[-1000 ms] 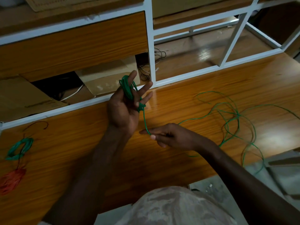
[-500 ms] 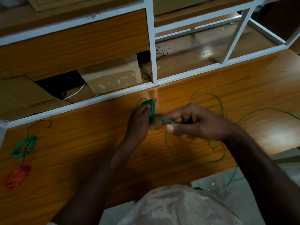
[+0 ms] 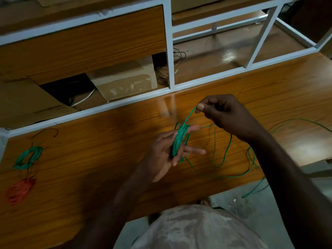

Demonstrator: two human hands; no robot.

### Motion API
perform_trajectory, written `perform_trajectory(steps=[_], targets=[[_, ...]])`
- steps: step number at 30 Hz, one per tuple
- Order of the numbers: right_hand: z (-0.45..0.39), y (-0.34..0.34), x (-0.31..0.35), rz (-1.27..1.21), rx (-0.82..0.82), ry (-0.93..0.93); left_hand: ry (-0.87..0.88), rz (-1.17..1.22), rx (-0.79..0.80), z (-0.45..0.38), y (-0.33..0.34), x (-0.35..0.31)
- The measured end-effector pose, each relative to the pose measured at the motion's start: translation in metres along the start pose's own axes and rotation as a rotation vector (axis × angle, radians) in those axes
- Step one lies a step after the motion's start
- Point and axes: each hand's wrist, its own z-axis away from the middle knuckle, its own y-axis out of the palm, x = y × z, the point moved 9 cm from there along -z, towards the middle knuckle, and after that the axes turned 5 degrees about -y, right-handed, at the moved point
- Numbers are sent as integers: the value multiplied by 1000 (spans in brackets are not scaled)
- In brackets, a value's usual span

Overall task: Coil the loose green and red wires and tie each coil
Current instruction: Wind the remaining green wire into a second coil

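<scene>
Nearest the camera, at 6 o'clock, a pale mottled garment (image 3: 194, 229) covers the person's front, with grey floor (image 3: 280, 209) showing to its right at 5 o'clock. Both forearms reach up from there over the orange wood-grain surface (image 3: 86, 173).

Near the middle of the view, the left hand (image 3: 161, 155) is turned palm up with its fingers (image 3: 195, 151) spread and mostly straight. A partly wound green coil (image 3: 179, 142) is looped around those fingers, with the thumb lying against its lower end. At 1 o'clock from it, the right hand (image 3: 224, 114) is raised, its thumb and forefinger clenched in a pinch on the loose green wire (image 3: 221, 159), and its other fingers are curled. A short taut stretch runs from that pinch down to the coil.

The rest of the loose green wire trails in open loops across the surface toward 3 o'clock, and 1 strand hangs over the near edge down toward the floor at 4 o'clock.

Well apart, at 9 o'clock, a finished green coil (image 3: 27, 157) lies flat on the surface, and a red coil (image 3: 18, 191) lies just beside it at 8 o'clock. A thin dark wire (image 3: 47, 131) curves near the far edge above them.

Farther off, a white metal frame (image 3: 169, 51) borders the surface. Behind it at 11 o'clock are a cardboard box (image 3: 124, 81) and flat cardboard (image 3: 23, 99), with black cables (image 3: 162, 72) near the upright. A wooden panel (image 3: 86, 42) spans 12 o'clock.
</scene>
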Motion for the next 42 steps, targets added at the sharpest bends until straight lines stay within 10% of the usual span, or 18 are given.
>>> perform_trajectory(steps=[12, 24, 32, 42], targets=[[17, 25, -51, 82, 127, 1, 160, 231, -31, 2, 26, -28], [94, 49, -41, -108, 550, 84, 297, 377, -437, -28, 27, -37], [134, 47, 3, 12, 773, 32, 222, 164, -545, -9, 41, 11], [201, 101, 69, -28, 667, 27, 160, -452, -641, 83, -2, 38]])
